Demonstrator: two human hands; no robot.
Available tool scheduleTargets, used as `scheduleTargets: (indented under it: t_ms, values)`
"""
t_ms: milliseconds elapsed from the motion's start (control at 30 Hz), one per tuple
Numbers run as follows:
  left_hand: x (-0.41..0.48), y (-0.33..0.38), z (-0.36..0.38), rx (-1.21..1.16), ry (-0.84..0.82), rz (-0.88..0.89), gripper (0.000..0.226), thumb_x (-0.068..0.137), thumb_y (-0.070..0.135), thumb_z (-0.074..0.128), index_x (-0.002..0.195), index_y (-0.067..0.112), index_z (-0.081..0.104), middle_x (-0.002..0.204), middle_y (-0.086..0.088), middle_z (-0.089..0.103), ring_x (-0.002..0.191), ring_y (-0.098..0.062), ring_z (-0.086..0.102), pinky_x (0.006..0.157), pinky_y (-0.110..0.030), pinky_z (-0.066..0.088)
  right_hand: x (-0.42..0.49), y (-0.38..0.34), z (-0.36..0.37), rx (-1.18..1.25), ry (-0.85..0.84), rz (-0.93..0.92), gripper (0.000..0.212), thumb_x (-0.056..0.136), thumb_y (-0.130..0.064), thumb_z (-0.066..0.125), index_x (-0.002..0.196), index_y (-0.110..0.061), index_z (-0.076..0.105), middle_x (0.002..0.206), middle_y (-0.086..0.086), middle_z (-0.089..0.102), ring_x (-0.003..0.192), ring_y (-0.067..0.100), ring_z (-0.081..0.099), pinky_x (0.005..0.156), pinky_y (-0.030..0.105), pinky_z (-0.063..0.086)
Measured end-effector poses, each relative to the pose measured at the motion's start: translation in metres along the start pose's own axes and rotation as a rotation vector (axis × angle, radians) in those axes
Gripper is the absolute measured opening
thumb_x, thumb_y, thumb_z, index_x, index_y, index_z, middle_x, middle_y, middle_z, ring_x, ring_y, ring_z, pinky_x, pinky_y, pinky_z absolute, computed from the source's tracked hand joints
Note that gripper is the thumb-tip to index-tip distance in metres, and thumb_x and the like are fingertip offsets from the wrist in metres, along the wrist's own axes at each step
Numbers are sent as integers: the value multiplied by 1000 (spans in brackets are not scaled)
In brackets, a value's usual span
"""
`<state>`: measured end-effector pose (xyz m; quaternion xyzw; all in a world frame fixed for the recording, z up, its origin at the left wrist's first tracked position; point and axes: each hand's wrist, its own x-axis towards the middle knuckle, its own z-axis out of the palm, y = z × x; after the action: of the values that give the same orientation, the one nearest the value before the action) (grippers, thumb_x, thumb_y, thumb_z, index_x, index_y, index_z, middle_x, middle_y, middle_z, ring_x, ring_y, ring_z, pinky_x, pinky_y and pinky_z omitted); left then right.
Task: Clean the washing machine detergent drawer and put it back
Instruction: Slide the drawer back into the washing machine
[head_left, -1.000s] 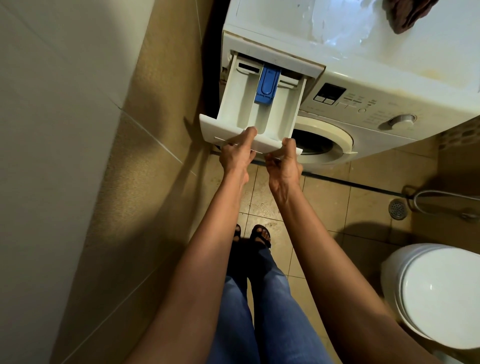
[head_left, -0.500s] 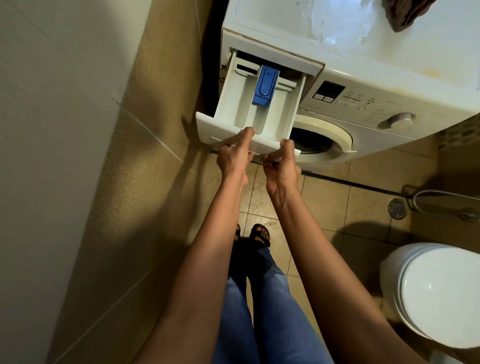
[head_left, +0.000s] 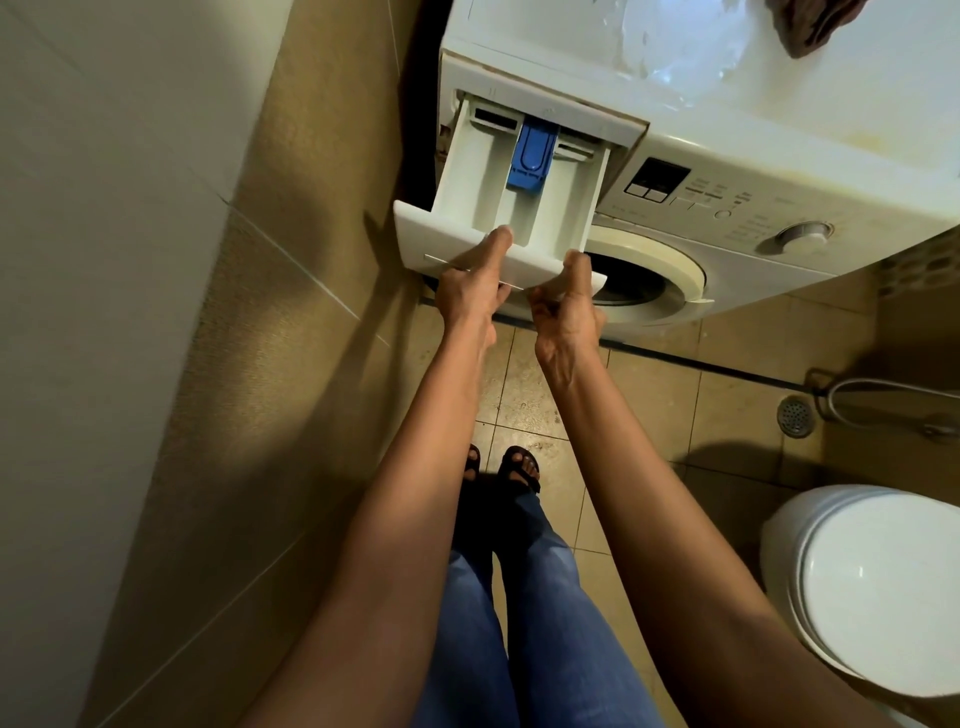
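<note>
Detergent drawer (head_left: 509, 208): drawn well out of its slot at the upper-left corner of the washing machine (head_left: 779, 171), rear end lodged under the top panel, front panel hanging free over the door opening. It is held at its front panel by both hands. Left hand (head_left: 467, 291) is clasped on the panel near its middle, thumb laid over the top edge toward 12 o'clock, fingers tucked beneath. Right hand (head_left: 569, 306) is clamped on the panel's right end, thumb up on the rim, fingers curled under.

A two-handed hold is judged sensible here: the drawer projects far from its guides, and support at two places along the front keeps it level and square to the slot. Whether it is being pulled out or slid home cannot be told from this view alone.

Appearance: white plastic, long compartments divided by thin walls, running toward 12 o'clock. A blue insert (head_left: 532, 156) sits in the middle channel near the back. Interior surfaces look pale and mostly free of visible residue, though fine grime cannot be judged at this distance. Front panel is plain white with a thin line across it.

Surroundings: a dark cloth (head_left: 810, 21) is left on the machine top, at 2 o'clock from the drawer; a toilet (head_left: 872, 587) is noted at 4 o'clock.
</note>
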<state>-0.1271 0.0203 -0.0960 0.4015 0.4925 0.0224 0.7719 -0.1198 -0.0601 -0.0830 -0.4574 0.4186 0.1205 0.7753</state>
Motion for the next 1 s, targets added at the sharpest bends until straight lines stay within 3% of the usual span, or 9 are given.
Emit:
scheduleTargets:
  t_ms: [167,300,400,467,633,800,900,1000]
  values:
    - [9,17,16,69,-17,11,71,78,36,79,134,5,49,113,-7,60,91,-15,60,72,-25,59,9,-11,15,-66,11,-29,36,79,-23,73,97,-4,48,75,11,53,69,21,53,68,33,53]
    - [11,16,18,70,-7,4,70,79,34,79,134,5,49,122,-11,60,101,-19,60,85,-35,58,14,-8,18,-59,26,-25,50,81,-22,73,117,2,45,85,15,51,72,21,52,72,34,52]
    - [11,17,19,66,3,12,67,78,34,79,130,4,50,117,-9,60,97,-20,60,81,-33,59,15,-8,20,-41,31,-18,32,81,-22,73,93,-7,47,80,12,51,71,20,52,71,33,52]
    - [12,17,20,67,-1,14,64,78,35,79,127,5,51,113,-8,60,95,-19,59,79,-31,60,16,-9,22,-59,40,-17,32,81,-24,74,83,-11,45,78,11,52,69,19,53,70,33,53]
    - [16,15,22,53,0,17,67,76,37,80,127,8,48,112,-7,60,95,-19,60,75,-28,60,20,-10,23,-122,62,-40,35,79,-31,75,82,-13,45,81,10,56,77,24,60,75,38,57]
    - [30,37,54,33,-44,23,75,76,39,80,132,4,44,123,-15,58,107,-27,62,85,-34,59,33,-45,48,-157,26,-19,48,77,-43,76,93,-8,48,92,15,61,85,25,64,59,28,57]
    - [41,47,72,32,-51,17,83,76,41,79,138,4,38,129,-15,55,116,-31,59,90,-35,56,38,-59,62,-134,12,16,72,75,-47,76,124,-5,43,102,15,60,90,26,62,43,27,52]
    - [51,51,82,20,-58,13,86,77,41,78,141,2,36,132,-14,53,118,-31,58,91,-35,55,46,-67,71,-97,13,28,80,74,-48,76,131,-6,38,95,10,60,88,23,62,55,31,52]
